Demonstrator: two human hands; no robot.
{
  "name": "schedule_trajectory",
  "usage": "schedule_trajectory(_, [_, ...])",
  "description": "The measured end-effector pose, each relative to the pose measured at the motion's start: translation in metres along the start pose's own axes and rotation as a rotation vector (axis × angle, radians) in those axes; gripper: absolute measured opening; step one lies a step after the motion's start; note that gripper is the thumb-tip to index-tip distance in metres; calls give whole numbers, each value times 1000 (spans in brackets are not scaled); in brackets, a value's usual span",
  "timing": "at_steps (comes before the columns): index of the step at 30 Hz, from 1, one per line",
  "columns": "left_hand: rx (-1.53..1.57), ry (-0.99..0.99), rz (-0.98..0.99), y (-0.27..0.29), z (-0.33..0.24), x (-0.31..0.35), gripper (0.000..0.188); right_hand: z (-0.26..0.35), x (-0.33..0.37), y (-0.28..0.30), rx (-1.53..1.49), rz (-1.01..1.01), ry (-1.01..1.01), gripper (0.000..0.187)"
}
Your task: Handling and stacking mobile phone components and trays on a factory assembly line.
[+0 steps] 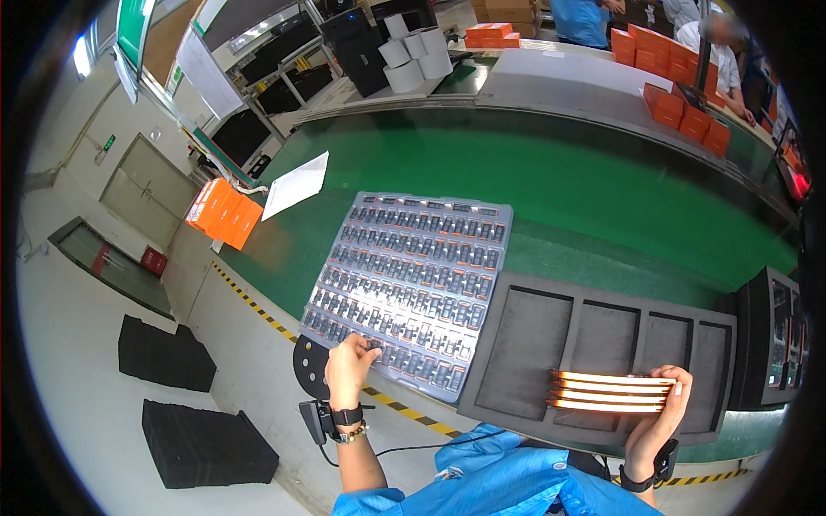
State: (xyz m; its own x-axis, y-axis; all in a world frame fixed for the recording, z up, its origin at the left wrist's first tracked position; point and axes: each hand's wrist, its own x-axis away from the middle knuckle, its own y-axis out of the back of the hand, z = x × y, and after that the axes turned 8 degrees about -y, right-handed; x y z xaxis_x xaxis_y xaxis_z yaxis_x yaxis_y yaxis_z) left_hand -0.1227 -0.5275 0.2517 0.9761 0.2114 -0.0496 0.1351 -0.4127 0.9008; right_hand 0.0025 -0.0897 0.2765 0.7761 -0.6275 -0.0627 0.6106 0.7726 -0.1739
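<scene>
A clear plastic blister tray (pixel 508 225) lies on the green worktop, its rows of pockets filled with small dark parts with orange edges. At the tray's near left corner, my left hand (pixel 348 368) pinches a small dark part (pixel 373 346) between thumb and fingertips; the fingers partly hide it. My right hand (pixel 667 411) grips one end of a stack of slim flat panels (pixel 609 393), several of them, with bright faces and copper-coloured edges. This stack is held above a dark grey foam tray (pixel 527 288) with large rectangular recesses, right of the blister tray.
Orange boxes (pixel 225 213) and a white paper sheet (pixel 296 185) lie on the worktop's left. A black rack (pixel 768 335) with panels stands far right. Beyond are white rolls (pixel 404 64), more orange boxes (pixel 662 53) and people (pixel 585 19). Black foam blocks (pixel 206 443) sit at left.
</scene>
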Motion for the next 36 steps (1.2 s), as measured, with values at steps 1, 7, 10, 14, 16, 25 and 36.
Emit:
schedule_trajectory(1, [-63,-7,2,2,-3,-1,27,-1,0,1,8,-2,6,28])
schedule_trajectory(7, [-207,-19,-12,2,2,-2,28,-2,-1,1,19,1,17,29])
schedule_trajectory(10, [-208,-60,-33,-2,12,-5,26,0,-1,1,25,0,14,29])
schedule_trajectory(14, [-217,-109,-53,0,9,-4,23,-1,-1,1,23,-2,9,30])
schedule_trajectory(16, [-180,-85,-60,0,8,-3,23,0,-1,0,22,0,9,30])
schedule_trajectory(25, [-49,5,-63,2,14,-4,26,-1,-1,1,34,3,19,30])
schedule_trajectory(36, [-126,-3,-21,6,19,-16,30,1,0,1,40,9,22,30])
